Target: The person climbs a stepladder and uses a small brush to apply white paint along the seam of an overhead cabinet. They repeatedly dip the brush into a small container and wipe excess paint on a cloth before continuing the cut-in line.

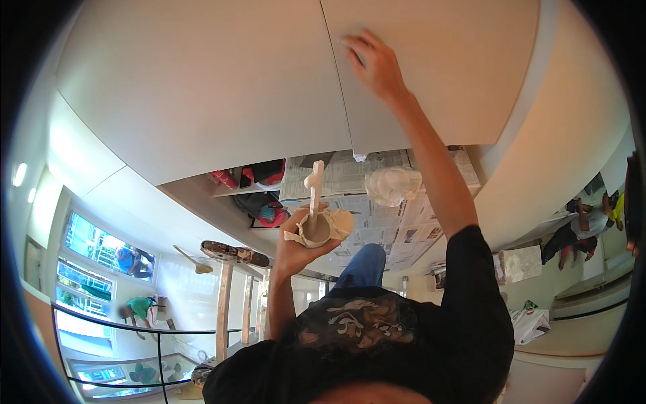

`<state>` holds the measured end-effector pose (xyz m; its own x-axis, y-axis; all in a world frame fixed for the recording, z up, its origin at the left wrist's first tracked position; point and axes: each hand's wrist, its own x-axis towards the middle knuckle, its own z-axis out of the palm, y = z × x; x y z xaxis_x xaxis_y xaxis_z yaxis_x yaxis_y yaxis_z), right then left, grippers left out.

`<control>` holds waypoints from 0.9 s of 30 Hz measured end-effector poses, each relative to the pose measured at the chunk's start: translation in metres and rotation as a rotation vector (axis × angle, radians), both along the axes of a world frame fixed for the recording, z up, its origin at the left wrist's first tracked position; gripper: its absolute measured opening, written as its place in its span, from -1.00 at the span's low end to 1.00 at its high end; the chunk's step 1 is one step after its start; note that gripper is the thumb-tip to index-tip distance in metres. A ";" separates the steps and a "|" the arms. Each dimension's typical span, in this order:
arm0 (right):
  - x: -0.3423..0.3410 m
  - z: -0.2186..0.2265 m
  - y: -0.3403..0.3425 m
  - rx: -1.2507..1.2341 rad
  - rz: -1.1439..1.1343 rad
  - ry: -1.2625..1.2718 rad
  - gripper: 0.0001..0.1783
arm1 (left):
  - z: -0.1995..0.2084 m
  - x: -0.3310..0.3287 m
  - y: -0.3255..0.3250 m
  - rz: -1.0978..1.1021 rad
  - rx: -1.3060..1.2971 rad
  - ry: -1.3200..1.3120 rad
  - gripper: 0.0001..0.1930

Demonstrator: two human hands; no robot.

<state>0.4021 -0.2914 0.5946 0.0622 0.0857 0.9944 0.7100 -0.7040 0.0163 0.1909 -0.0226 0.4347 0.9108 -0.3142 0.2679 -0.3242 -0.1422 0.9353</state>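
Note:
My left hand [296, 250] is wrapped round a small pale-coated cup [315, 237], held upright below the panels. A whitish, paint-crusted stick [314, 192] stands in the cup; its lower end is inside, so I cannot tell whether it is a brush. A cream rag or film [342, 224] hangs at the cup's right side. Raised high, my right hand [377, 66] is at the pale cabinet panel [431, 60], just right of the dark seam between two panels. Its fingers are half bent and apart, slightly blurred, with nothing visible in them.
Newspaper [397, 236] covers the surface below, with a crumpled translucent plastic bag [393, 186] on it. Red and black items [266, 175] fill an open shelf. A paint-stained wooden ladder [234, 256] stands left, near a black railing [114, 325]. Other people [140, 308] work farther off on both sides.

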 end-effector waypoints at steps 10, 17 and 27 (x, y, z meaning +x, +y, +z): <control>0.034 0.039 0.004 -0.155 -0.138 -0.167 -0.76 | -0.029 0.012 0.016 0.022 -0.028 -0.002 -0.30; 0.045 0.040 -0.004 -0.324 -0.158 -0.264 -0.80 | -0.043 0.024 0.018 0.031 -0.040 0.003 -0.27; 0.059 0.043 -0.004 -0.312 -0.086 -0.360 -0.84 | -0.044 0.027 0.019 0.053 -0.033 -0.009 -0.27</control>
<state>0.4612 -0.2956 0.6380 -0.2608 0.3929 0.8818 0.5600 -0.6825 0.4697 0.2179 -0.0040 0.3904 0.9234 -0.2567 0.2853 -0.3253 -0.1289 0.9368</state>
